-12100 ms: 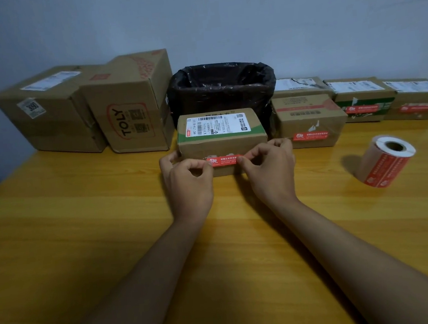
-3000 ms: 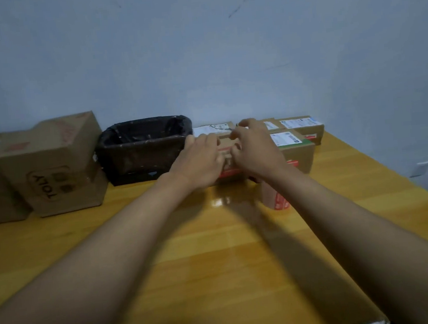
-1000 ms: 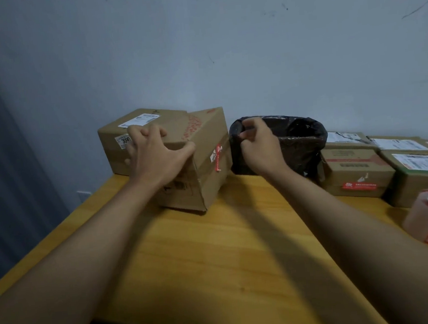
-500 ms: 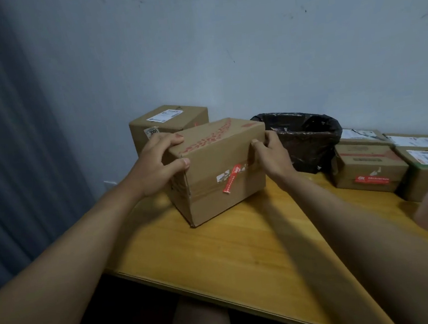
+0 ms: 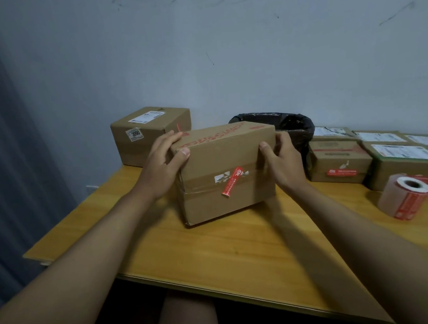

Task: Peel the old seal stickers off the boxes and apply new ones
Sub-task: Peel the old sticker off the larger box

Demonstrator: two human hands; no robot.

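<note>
Black-lined bin [image 5: 293, 128] stands behind the held box [image 5: 224, 176].

Red-stickered brown box [image 5: 224, 176], upright, tabletop

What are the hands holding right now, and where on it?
The brown cardboard box with the red seal sticker: left hand grips its upper left corner, right hand its upper right edge.
</note>
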